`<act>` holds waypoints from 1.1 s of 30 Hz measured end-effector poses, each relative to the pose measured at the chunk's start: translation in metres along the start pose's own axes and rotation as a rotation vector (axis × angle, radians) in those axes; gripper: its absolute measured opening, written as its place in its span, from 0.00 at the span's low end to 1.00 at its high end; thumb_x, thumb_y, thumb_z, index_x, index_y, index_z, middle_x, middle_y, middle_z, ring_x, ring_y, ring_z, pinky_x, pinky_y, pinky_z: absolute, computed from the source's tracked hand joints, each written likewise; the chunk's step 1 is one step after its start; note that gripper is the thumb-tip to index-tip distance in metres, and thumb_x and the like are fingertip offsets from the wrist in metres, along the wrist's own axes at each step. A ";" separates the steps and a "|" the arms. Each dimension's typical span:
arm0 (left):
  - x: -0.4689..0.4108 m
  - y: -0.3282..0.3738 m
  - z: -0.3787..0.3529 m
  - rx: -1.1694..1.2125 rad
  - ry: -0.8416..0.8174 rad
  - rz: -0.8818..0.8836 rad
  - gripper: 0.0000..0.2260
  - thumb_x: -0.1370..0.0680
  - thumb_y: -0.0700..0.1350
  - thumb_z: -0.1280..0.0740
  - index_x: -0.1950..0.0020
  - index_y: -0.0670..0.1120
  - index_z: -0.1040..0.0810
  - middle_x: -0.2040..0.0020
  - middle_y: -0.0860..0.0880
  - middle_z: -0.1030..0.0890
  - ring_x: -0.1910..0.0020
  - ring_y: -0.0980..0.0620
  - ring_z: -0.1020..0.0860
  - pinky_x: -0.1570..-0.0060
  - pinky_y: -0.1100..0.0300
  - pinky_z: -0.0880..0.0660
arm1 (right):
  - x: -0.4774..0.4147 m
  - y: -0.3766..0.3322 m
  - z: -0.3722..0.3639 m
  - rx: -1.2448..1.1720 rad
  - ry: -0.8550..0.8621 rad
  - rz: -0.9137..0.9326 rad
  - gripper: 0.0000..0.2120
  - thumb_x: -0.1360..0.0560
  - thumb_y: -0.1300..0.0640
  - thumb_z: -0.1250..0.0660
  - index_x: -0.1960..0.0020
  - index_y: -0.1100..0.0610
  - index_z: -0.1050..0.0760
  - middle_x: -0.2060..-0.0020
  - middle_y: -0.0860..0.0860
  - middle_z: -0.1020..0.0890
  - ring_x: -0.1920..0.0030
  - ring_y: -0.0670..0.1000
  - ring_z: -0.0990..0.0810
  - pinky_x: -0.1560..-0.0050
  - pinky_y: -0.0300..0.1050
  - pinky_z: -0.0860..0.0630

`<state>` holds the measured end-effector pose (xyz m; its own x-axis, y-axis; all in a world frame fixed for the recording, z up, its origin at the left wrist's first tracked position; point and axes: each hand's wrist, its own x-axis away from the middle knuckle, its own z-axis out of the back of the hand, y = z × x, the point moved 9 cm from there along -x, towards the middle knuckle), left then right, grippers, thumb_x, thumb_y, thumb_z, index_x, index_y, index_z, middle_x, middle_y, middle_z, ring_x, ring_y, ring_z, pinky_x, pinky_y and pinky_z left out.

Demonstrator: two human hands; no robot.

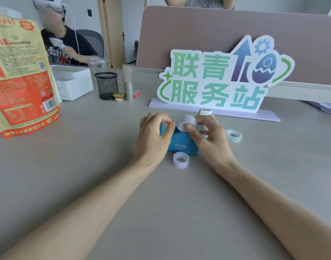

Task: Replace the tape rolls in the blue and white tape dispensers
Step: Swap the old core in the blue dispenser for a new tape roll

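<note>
The blue tape dispenser (pixel 181 143) lies on the grey desk between my hands. My right hand (pixel 207 136) grips a clear tape roll (pixel 186 121) just above it. My left hand (pixel 155 136) pinches at the left edge of that roll, fingers closed as if on the tape's end; the strip itself is too thin to make out. The white dispenser (pixel 205 112) stands behind my right hand, mostly hidden. A white empty core ring (pixel 181 160) lies in front of the blue dispenser. Another clear tape roll (pixel 234 135) lies flat to the right.
A large sign on a lilac base (pixel 213 79) stands right behind the dispensers. Farther left are a black mesh pen cup (pixel 106 85), a white box (pixel 72 81) and a big snack bag (pixel 20 76). A person sits across the desk at the back left.
</note>
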<state>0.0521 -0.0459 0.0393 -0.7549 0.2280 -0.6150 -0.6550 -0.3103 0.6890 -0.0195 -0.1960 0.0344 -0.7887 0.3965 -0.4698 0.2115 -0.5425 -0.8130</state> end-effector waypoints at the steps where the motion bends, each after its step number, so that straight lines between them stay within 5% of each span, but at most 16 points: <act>1: 0.000 -0.001 -0.001 0.005 -0.012 0.019 0.03 0.23 0.45 0.34 0.55 0.47 0.23 0.51 0.55 0.22 0.46 0.52 0.29 0.53 0.70 0.35 | 0.000 0.002 0.000 -0.005 -0.008 -0.015 0.07 0.23 0.50 0.33 0.50 0.52 0.21 0.48 0.45 0.22 0.43 0.50 0.24 0.42 0.46 0.26; 8: 0.002 -0.001 -0.002 -0.006 -0.074 0.020 0.03 0.23 0.45 0.34 0.57 0.51 0.24 0.49 0.55 0.22 0.44 0.54 0.30 0.51 0.76 0.36 | 0.000 0.002 -0.002 0.033 -0.016 -0.041 0.06 0.24 0.53 0.34 0.50 0.53 0.20 0.45 0.45 0.22 0.40 0.45 0.28 0.49 0.34 0.32; 17: 0.002 0.002 -0.001 -0.063 -0.069 -0.020 0.02 0.24 0.44 0.32 0.57 0.49 0.22 0.49 0.55 0.24 0.46 0.55 0.32 0.50 0.79 0.39 | 0.002 -0.004 -0.002 0.070 -0.003 -0.005 0.04 0.24 0.55 0.36 0.51 0.49 0.24 0.54 0.39 0.25 0.45 0.50 0.26 0.48 0.41 0.31; 23: 0.003 0.002 -0.002 -0.069 -0.085 -0.016 0.02 0.24 0.45 0.32 0.57 0.49 0.21 0.48 0.56 0.25 0.45 0.56 0.33 0.50 0.80 0.40 | 0.003 -0.002 -0.002 0.108 -0.007 -0.031 0.03 0.24 0.56 0.36 0.52 0.52 0.24 0.51 0.47 0.23 0.46 0.52 0.27 0.48 0.42 0.33; 29: 0.003 0.001 -0.002 -0.086 -0.088 -0.016 0.03 0.24 0.45 0.32 0.56 0.48 0.21 0.47 0.56 0.25 0.44 0.57 0.33 0.50 0.82 0.42 | 0.004 -0.007 0.000 0.102 0.007 -0.020 0.17 0.25 0.54 0.37 0.37 0.51 0.26 0.43 0.45 0.23 0.43 0.47 0.26 0.46 0.41 0.29; 33: 0.003 0.000 -0.001 -0.101 -0.070 -0.015 0.03 0.24 0.46 0.31 0.57 0.48 0.20 0.47 0.56 0.26 0.43 0.57 0.34 0.50 0.83 0.43 | 0.010 -0.022 0.003 0.094 0.054 0.114 0.18 0.30 0.57 0.41 0.43 0.54 0.22 0.44 0.46 0.21 0.42 0.47 0.24 0.41 0.45 0.27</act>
<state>0.0494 -0.0465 0.0367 -0.7477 0.2965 -0.5942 -0.6624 -0.3967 0.6355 -0.0335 -0.1824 0.0488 -0.7299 0.3662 -0.5773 0.2412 -0.6522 -0.7186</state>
